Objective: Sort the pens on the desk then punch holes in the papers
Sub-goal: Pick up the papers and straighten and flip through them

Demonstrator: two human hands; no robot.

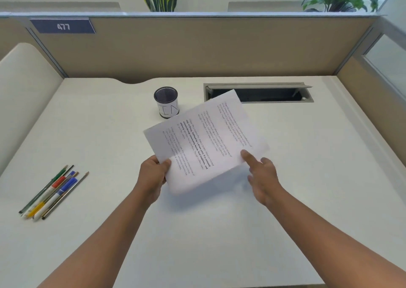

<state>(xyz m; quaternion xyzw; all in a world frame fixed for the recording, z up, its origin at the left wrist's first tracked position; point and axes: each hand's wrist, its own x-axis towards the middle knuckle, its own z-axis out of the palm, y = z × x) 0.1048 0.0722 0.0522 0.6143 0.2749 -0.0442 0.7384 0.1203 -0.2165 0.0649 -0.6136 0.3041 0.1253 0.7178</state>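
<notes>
White desk (pixel 285 199); black mesh cup (pixel 165 102); beige partition (pixel 197 48)

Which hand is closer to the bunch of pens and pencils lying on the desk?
The left hand. It grips the printed paper's near-left corner, with the pens and pencils farther out to its left. The right hand is at the paper's other side, farther away.

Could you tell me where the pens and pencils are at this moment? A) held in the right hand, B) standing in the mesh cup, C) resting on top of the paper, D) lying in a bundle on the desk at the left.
D: the pens and pencils lie bundled on the desk, left of both hands, and the mesh cup looks empty.
</notes>
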